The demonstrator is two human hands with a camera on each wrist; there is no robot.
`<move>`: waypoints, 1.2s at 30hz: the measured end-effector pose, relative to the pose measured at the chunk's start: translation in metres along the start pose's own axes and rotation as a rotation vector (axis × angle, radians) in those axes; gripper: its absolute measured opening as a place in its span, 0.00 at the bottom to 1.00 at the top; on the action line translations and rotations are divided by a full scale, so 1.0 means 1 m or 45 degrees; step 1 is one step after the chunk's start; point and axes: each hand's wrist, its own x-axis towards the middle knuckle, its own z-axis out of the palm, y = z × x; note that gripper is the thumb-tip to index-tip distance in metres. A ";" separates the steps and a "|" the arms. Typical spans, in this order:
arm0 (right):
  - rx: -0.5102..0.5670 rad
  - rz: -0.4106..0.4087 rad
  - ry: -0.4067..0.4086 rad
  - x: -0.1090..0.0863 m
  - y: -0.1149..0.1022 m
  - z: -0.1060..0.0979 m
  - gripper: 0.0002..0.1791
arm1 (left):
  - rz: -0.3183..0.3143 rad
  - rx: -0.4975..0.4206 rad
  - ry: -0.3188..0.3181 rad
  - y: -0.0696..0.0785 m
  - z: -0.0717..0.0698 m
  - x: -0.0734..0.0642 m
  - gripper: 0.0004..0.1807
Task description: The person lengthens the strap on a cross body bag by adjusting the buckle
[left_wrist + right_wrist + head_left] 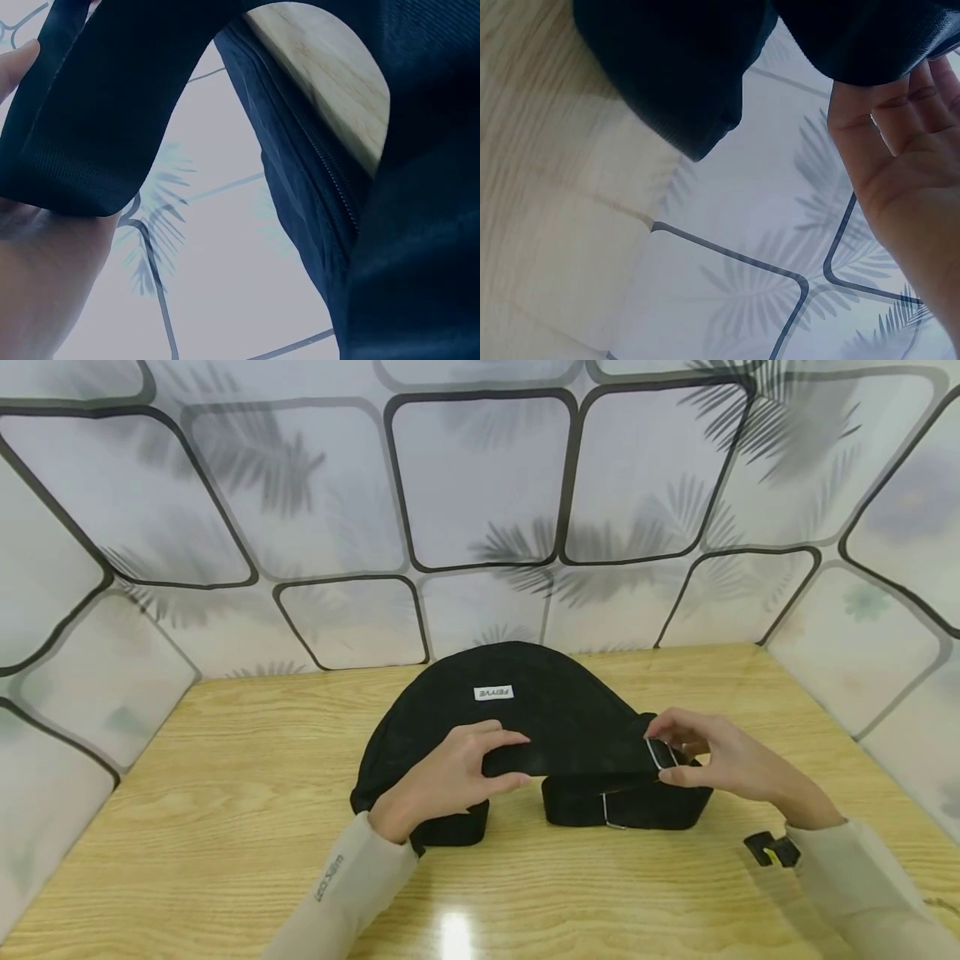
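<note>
A black half-moon bag [420,727] lies on the table, its white label [493,692] upside down in the head view. Across its lower part runs a wide black strap [577,762]. My left hand [453,772] grips this strap between thumb and fingers near the bag's middle. At the right end my right hand [723,760] pinches the strap beside a silver metal slider [662,753]. A second metal piece [615,827] sits on the strap loop hanging below. In the left wrist view the bag's zipper [330,165] shows behind the strap [97,127].
The wooden table [225,810] meets a patterned backdrop [480,485] at the back and both sides. A small black and yellow object [771,850] is beside the right sleeve cuff [825,852].
</note>
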 end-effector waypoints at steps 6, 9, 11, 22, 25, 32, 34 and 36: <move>-0.028 -0.016 0.009 -0.003 0.009 0.000 0.20 | 0.013 -0.008 -0.006 -0.004 -0.003 -0.003 0.24; -0.039 -0.027 0.022 -0.005 0.012 -0.001 0.20 | 0.016 -0.015 -0.015 -0.005 -0.006 -0.005 0.24; -0.058 -0.022 0.027 -0.006 0.013 -0.001 0.21 | 0.016 -0.019 -0.022 -0.006 -0.007 -0.006 0.24; -0.080 -0.004 0.023 -0.010 0.011 -0.002 0.19 | 0.003 0.015 -0.026 -0.012 -0.013 -0.017 0.24; -0.070 -0.002 0.021 -0.010 0.012 -0.001 0.19 | -0.015 0.022 -0.043 -0.013 -0.015 -0.020 0.24; -0.076 0.031 0.004 -0.012 0.015 0.000 0.21 | -0.085 0.052 -0.082 -0.019 -0.023 -0.033 0.24; -0.083 0.044 -0.001 -0.013 0.015 0.001 0.21 | -0.098 0.054 -0.094 -0.021 -0.025 -0.038 0.24; -0.096 0.038 -0.012 -0.013 0.016 0.001 0.22 | -0.104 0.061 -0.101 -0.024 -0.027 -0.042 0.23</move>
